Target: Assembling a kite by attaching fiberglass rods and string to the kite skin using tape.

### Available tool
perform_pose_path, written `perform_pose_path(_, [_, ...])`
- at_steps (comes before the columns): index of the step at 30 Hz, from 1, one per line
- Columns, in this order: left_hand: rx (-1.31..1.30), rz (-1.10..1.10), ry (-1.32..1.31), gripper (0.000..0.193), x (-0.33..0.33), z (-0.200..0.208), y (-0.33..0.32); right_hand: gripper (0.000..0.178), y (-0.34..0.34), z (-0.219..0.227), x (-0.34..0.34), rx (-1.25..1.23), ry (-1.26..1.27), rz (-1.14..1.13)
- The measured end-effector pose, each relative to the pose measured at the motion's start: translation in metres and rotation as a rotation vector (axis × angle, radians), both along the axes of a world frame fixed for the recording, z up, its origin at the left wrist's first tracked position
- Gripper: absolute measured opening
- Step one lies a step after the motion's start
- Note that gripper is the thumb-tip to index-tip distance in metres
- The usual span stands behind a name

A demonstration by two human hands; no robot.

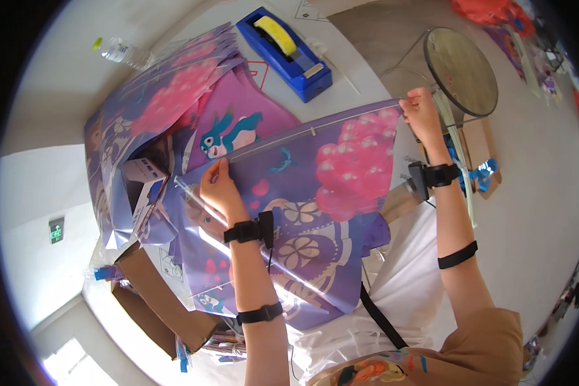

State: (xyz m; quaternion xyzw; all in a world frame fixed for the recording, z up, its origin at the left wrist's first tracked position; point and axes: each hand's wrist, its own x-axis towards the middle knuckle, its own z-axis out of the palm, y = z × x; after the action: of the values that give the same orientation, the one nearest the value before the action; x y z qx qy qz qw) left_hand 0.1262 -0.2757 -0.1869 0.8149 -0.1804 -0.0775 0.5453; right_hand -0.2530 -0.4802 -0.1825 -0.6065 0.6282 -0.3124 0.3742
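A purple printed sheet (354, 167), with pink balloons and a figure in a patterned dress, is stretched between my hands and hangs toward my lap. Along its top edge runs a thin pale rod (264, 145). My left hand (221, 193) pinches that edge toward its left end. At the far right corner, the fingers of my right hand (422, 116) are closed on the same sheet. Just beyond it lies a purple piece with a teal penguin (235, 136). A stack of similar printed sheets (174, 96) is heaped on the table at the left.
A blue tape dispenser (302, 74) with a yellow core stands on the table beyond the sheet. Behind the stack lies a clear bottle (125, 53). A round stool (463, 71) stands at the right, near long pale sticks (457, 145). An open cardboard box (167, 296) sits lower left.
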Motion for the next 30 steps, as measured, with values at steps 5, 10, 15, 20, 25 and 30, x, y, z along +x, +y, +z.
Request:
perform_pose_path(5, [0.028,0.006,-0.048,0.016,-0.019,0.006,-0.013,0.031,-0.008,-0.013,-0.018,-0.089,0.12,0.021])
perform_pose_path(10, [0.099,0.048,0.001,0.011,-0.023,0.014,-0.016,0.032,-0.011,-0.019,-0.022,-0.114,0.18,0.064])
perform_pose_path(15, [0.15,0.058,-0.003,0.01,-0.028,0.013,-0.018,0.031,-0.012,-0.02,-0.024,-0.121,0.183,0.062])
perform_pose_path(20, [0.196,0.033,-0.076,0.012,-0.024,0.01,-0.018,0.029,-0.009,-0.016,-0.018,-0.155,0.18,0.014])
perform_pose_path(25, [0.122,0.072,-0.124,0.036,-0.021,0.003,-0.017,0.025,-0.004,-0.018,-0.014,-0.244,0.307,-0.024])
perform_pose_path(30, [0.065,-0.033,0.143,0.045,-0.021,0.015,-0.008,0.026,0.017,-0.011,-0.017,-0.314,0.171,-0.108])
